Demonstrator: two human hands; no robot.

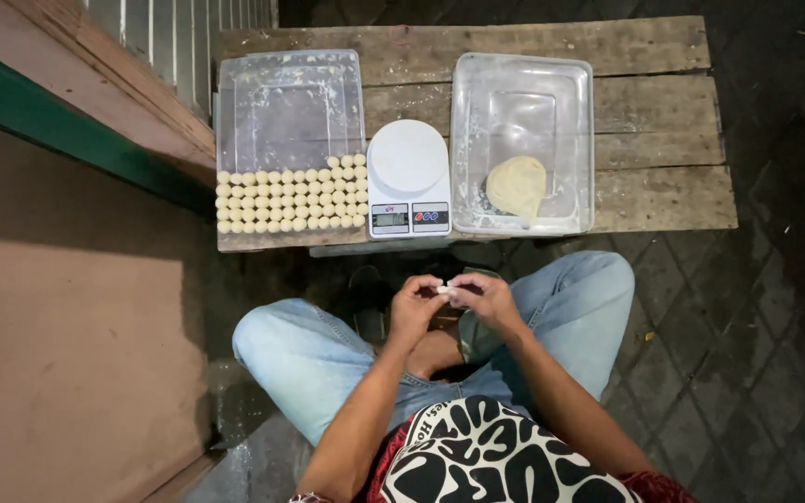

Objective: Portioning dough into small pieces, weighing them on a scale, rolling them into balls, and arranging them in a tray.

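My left hand (414,310) and my right hand (483,298) meet in front of me above my lap, and both pinch one small pale piece of dough (442,290) between their fingertips. On the low wooden table (663,186) ahead stands a white kitchen scale (408,179) with an empty round pan. Left of it a clear plastic tray (289,102) holds several rows of small dough balls (291,200) along its near side. Right of the scale a second clear tray (522,93) holds a larger lump of dough (516,184).
I sit cross-legged in blue jeans on a dark paved floor (757,354). A reddish wall with a green band (58,121) runs along the left. A white railing (179,37) stands at the back left.
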